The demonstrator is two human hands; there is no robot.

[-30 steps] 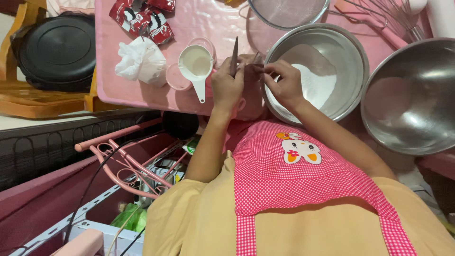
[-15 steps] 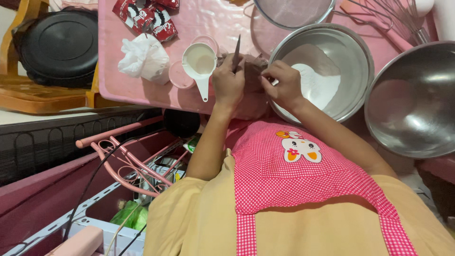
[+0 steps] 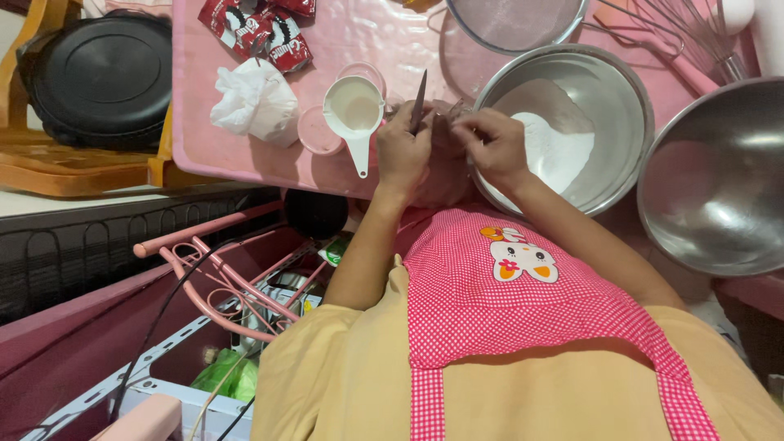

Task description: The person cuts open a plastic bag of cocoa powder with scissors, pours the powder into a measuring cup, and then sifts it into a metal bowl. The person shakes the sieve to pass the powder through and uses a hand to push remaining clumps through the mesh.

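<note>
Steel knife [image 3: 419,100] stands blade-up in the closed left hand [image 3: 404,147] at the pink table's [image 3: 245,155] near edge, while right hand [image 3: 490,143] fingers pinch a small packet [image 3: 447,114] steady beside the flour bowl [image 3: 621,90]

Pink gingham apron [image 3: 523,327] over tan shirt [image 3: 343,384]

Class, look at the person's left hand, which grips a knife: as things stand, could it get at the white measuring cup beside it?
Probably yes. The left hand sits right beside the white measuring cup on the pink table, nothing between them, but it grips a knife, so it isn't free.
</note>
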